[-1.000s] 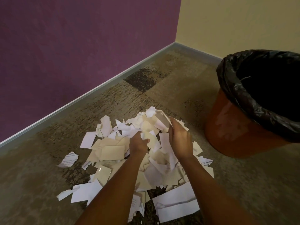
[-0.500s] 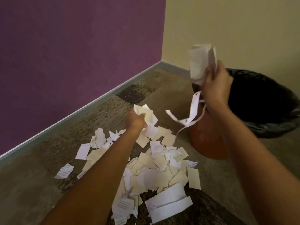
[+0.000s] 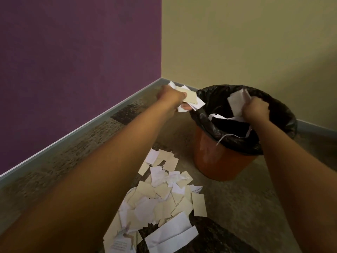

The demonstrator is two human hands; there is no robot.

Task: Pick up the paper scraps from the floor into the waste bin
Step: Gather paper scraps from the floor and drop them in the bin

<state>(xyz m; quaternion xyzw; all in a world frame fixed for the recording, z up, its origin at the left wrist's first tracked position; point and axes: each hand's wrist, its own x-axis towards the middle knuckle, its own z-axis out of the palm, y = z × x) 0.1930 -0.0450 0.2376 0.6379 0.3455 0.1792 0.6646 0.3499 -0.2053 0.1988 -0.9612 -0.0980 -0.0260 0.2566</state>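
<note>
Clutching crumpled paper scraps (image 3: pixel 237 101) at black-lined bin (image 3: pixel 218 161)

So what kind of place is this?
Probably a corner of an office or similar indoor room: carpet tiles on the floor, a purple wall meeting a cream wall with a grey baseboard, and a lined waste bin.

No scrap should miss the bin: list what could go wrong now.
The left hand holds its scraps at the waste bin rim, not over the opening; released now, some may fall outside.
A thin strip from the bundle in the right hand drapes over the near rim and may slide out.
</note>
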